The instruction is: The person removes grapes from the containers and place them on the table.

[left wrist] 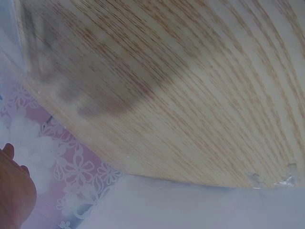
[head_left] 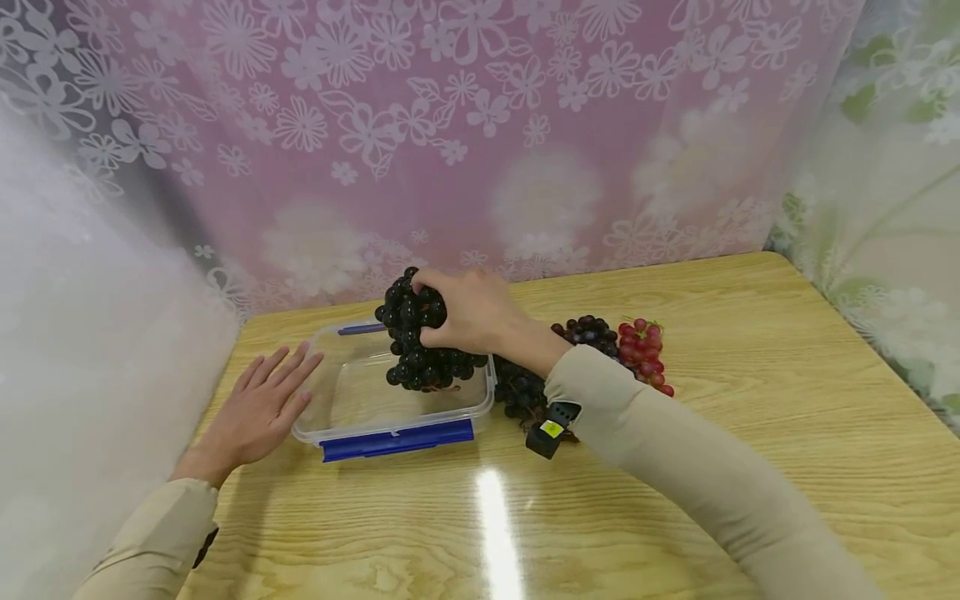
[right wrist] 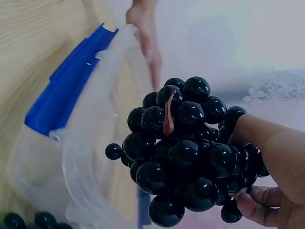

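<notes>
A bunch of black grapes [head_left: 408, 321] hangs over the clear plastic container [head_left: 390, 423], gripped from above by my right hand [head_left: 476, 312]. In the right wrist view the thumb and fingers pinch one end of the black grapes [right wrist: 181, 152], and a brown stem shows among them. At the container's left side, my left hand [head_left: 262, 404] lies with straight, spread fingers near the rim and holds nothing. The container has blue side clips [right wrist: 71, 83]; its floor looks bare where it is visible. The left wrist view catches only a part of the left hand [left wrist: 14, 191].
Right of the container lie more dark grapes [head_left: 517, 387], partly behind the right forearm. Beyond them are a dark purple bunch [head_left: 588, 333] and a red bunch [head_left: 643, 350]. The wooden table [head_left: 757, 358] meets a floral curtain [head_left: 465, 167] at the back.
</notes>
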A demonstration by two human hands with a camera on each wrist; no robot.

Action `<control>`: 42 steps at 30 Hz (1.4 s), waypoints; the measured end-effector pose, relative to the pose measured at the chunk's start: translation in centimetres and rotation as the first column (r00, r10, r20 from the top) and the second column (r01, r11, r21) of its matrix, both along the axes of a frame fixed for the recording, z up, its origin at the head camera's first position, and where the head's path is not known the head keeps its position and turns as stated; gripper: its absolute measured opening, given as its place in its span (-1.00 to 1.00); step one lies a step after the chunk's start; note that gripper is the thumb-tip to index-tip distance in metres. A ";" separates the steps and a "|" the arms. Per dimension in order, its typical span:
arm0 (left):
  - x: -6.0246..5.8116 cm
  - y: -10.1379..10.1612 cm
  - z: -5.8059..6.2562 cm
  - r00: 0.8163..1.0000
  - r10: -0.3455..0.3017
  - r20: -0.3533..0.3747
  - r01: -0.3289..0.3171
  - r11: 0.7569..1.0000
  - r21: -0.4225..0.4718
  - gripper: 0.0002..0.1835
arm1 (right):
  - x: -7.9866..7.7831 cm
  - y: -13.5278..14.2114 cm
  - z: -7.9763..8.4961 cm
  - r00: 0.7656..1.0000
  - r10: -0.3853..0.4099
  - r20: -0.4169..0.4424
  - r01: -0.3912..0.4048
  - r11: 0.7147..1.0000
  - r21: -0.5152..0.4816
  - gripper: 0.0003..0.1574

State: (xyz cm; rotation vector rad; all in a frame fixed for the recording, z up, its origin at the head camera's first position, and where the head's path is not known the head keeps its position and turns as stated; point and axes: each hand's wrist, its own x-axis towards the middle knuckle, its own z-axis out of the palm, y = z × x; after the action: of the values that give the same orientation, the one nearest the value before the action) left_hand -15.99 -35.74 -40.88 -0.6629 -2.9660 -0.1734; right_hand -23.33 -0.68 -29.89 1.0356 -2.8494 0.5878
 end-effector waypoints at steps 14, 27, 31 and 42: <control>0.2 -0.4 -0.1 1.000 -0.009 -0.013 0.009 1.000 0.007 -0.38 | -0.8 6.2 2.5 0.995 -0.098 0.015 0.099 0.992 -0.084 -0.36; 0.0 0.0 -0.2 1.000 -0.010 0.004 0.010 1.000 0.030 -0.37 | -2.0 15.2 3.7 0.956 -0.251 0.153 0.269 0.957 -0.107 -0.31; 0.0 0.0 -0.1 1.000 -0.009 -0.003 0.009 0.999 0.036 -0.38 | -2.4 17.9 3.6 0.946 -0.302 0.119 0.314 0.945 -0.096 -0.29; 0.0 -0.1 -0.3 1.000 -0.007 -0.006 0.007 0.999 0.048 -0.38 | -2.0 24.4 1.9 0.900 -0.426 0.091 0.429 0.903 -0.017 -0.22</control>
State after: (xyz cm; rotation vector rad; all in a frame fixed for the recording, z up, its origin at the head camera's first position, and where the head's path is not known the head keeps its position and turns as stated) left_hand -16.02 -35.87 -41.18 -0.6667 -2.9442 -0.2424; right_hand -25.35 23.73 -27.98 0.3560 -2.9825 0.6474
